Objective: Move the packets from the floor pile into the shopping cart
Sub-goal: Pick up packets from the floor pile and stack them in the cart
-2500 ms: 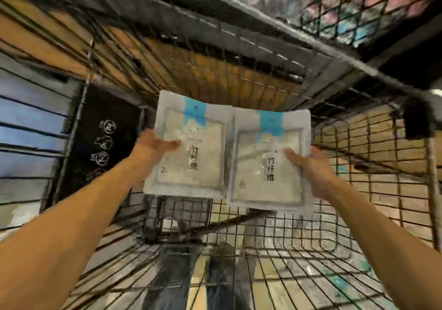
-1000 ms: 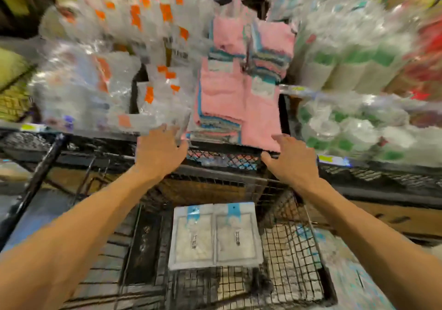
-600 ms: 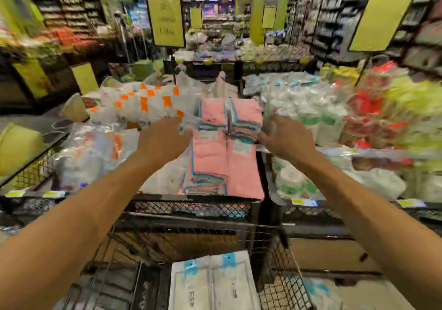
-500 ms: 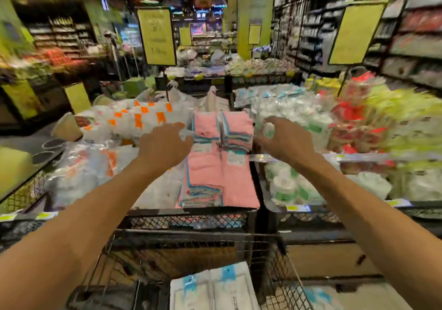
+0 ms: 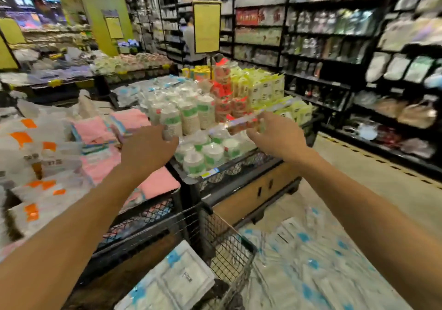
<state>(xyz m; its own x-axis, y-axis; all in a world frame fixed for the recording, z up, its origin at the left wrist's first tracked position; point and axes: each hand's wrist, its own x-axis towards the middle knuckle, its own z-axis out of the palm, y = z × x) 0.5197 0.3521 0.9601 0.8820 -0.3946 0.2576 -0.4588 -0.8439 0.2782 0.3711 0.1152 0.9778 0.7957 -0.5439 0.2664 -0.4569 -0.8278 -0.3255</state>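
**Two empty hands raised, two packets in the cart, a pile on the floor**

Both arms reach forward at chest height. The left hand (image 5: 148, 150) hangs with its fingers loosely curled downward and nothing in it. The right hand (image 5: 277, 137) is also empty, fingers relaxed and slightly spread.

Two flat white packets (image 5: 172, 283) with blue marks lie side by side inside the shopping cart (image 5: 229, 245), at the bottom of the view. To the right of the cart's wire wall, the floor pile (image 5: 311, 269) spreads over the floor; it holds many overlapping white-and-blue packets, too blurred to count.

Past the cart stands a low display bin (image 5: 241, 166) with a mesh front, filled with stacks of paper cups (image 5: 191, 116) in wrap. Left of these lie pink cloths (image 5: 100, 149) and white bags with orange marks (image 5: 35, 156). Tall dark shelves (image 5: 334, 46) line the right side. One person (image 5: 189, 39) stands far down the aisle beside a yellow sign (image 5: 207, 27).
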